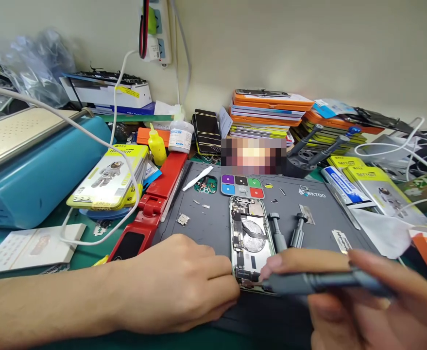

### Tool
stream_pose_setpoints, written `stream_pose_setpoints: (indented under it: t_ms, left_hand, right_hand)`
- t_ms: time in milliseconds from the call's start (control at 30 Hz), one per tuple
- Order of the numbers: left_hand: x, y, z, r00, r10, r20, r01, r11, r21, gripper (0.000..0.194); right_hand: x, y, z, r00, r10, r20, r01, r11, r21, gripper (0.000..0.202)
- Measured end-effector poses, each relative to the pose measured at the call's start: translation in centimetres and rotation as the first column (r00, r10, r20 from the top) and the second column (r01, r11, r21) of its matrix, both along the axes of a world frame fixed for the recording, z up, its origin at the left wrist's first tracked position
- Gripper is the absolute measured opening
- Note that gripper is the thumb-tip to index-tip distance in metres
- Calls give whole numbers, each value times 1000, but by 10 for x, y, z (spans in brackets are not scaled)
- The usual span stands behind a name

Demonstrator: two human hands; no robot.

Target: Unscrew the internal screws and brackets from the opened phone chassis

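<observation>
Phone (251,233), opened and showing its fragile innards, lies mid-mat (318,214); light, stiff, best steadied by its metal edges. Left hand (173,282) braces the phone's lower corner, fingers loosely curled; right hand (373,301) grips a slim grey screwdriver (318,282), tip at its bottom end

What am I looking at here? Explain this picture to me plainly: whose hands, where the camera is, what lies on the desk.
The camera sits on a person's head, looking down at their own two bare hands. The left hand rests on a grey work mat, steadying an opened phone whose insides show. The right hand holds a grey screwdriver, its tip at the phone's lower end. Two more screwdrivers lie beside the phone. Around the mat: a red stand, a yellow bottle, a blue machine and stacked boxes.
</observation>
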State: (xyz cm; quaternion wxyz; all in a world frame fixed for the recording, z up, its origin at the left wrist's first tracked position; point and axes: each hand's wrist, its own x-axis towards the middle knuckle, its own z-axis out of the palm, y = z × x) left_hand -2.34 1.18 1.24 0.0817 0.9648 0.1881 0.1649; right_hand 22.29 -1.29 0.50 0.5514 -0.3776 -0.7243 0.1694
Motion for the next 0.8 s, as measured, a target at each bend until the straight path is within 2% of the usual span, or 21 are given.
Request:
stream_pose_setpoints:
  t_ms: [167, 233, 333, 433, 500, 633, 800]
  left_hand:
    - [0, -10, 8, 996, -35, -77, 51, 974, 221, 19]
    - [-1, -11, 8, 997, -7, -75, 26, 964, 265, 18]
    - [-2, -6, 6, 991, 112, -73, -84, 947, 310, 13]
    - [-5, 4, 6, 958, 244, -148, -194, 936, 293, 11]
    - [-8, 11, 7, 937, 273, -218, -214, 942, 258, 13]
    - [-14, 22, 7, 934, 279, -222, -231, 948, 220, 11]
    - [-17, 22, 5, 933, 249, -260, -184, 951, 249, 24]
  right_hand:
    - [-2, 17, 5, 980, 84, -179, -89, 996, -20, 48]
    - [0, 17, 2, 973, 156, -170, -161, 987, -15, 52]
    - [3, 12, -2, 974, 213, -74, -213, 977, 4, 62]
    - [6, 10, -4, 970, 239, -36, -238, 971, 33, 68]
    - [6, 12, -5, 968, 248, -46, -247, 969, 30, 68]
    - [6, 14, -8, 969, 228, -99, -230, 973, -7, 64]
    - [2, 14, -9, 960, 232, -159, -247, 966, -78, 60]
